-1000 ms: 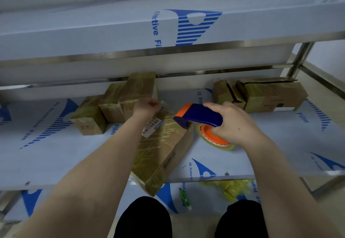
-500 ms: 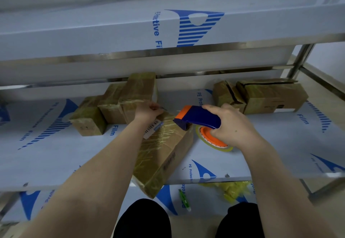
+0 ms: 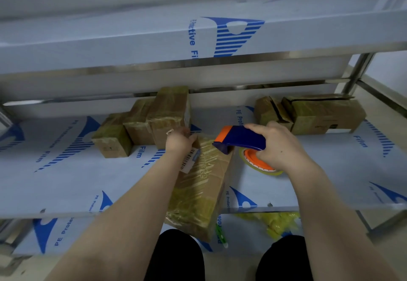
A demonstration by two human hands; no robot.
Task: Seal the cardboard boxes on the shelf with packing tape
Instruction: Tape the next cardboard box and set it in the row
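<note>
A long cardboard box [image 3: 201, 183], wrapped in yellowish tape and bearing a barcode label, lies on the middle shelf [image 3: 66, 188] with its near end over the shelf's front edge. My left hand [image 3: 179, 141] grips the box's far end with curled fingers. My right hand [image 3: 278, 145] holds the blue and orange tape dispenser [image 3: 239, 138] by its handle, its nose touching the box's far right corner. The orange tape roll hangs under my right hand.
Three taped boxes [image 3: 152, 122] stand at the back left of the shelf. Two more boxes [image 3: 308, 113] with open flaps stand at the back right. Yellow plastic [image 3: 273, 223] and a green item [image 3: 220, 234] lie on the lower shelf. An upper shelf [image 3: 132, 45] overhangs.
My left hand has slid a little further along the box's far end. The dispenser in my right hand has stayed almost in place against the box.
</note>
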